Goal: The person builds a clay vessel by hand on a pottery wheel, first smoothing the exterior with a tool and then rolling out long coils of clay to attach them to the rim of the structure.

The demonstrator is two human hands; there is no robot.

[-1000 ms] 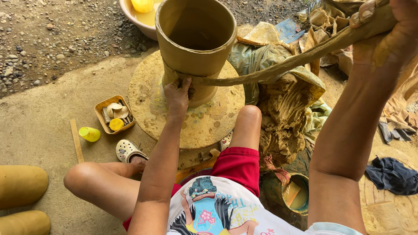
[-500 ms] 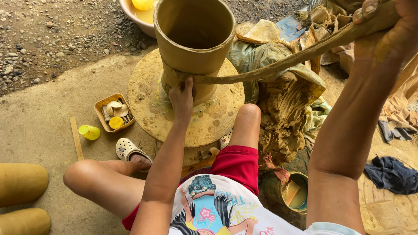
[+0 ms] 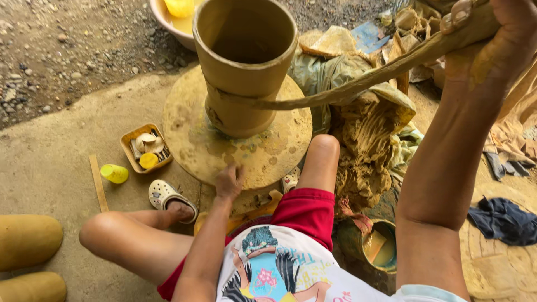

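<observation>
From the head view, the only one I have, I judge the step in hand to be laying a clay coil (image 3: 358,86) onto the wall of the tall clay pot (image 3: 244,61), which stands upright near the middle of the round turning wheel (image 3: 190,140) on the ground. My right hand (image 3: 492,39) is raised at the top right, clamped around the thick end of the coil, which runs down and left until it touches the pot at its narrowed waist and wraps partway around it. My left hand (image 3: 229,182) rests flat on the near rim of the wheel, fingers spread and holding nothing. As I read it, the next move calls for turning the wheel with that left hand while the right feeds the coil evenly, keeping it taut enough not to sag or tear, then pressing the join into the wall. Beside the wheel lie a small tray of tools (image 3: 145,148), a yellow cup (image 3: 114,173) and a heap of wet clay (image 3: 369,145). The right hand's fingertips are cut off by the frame edge, the far side of the pot where the coil ends is hidden, and I cannot make out the pot's inside bottom.
</observation>
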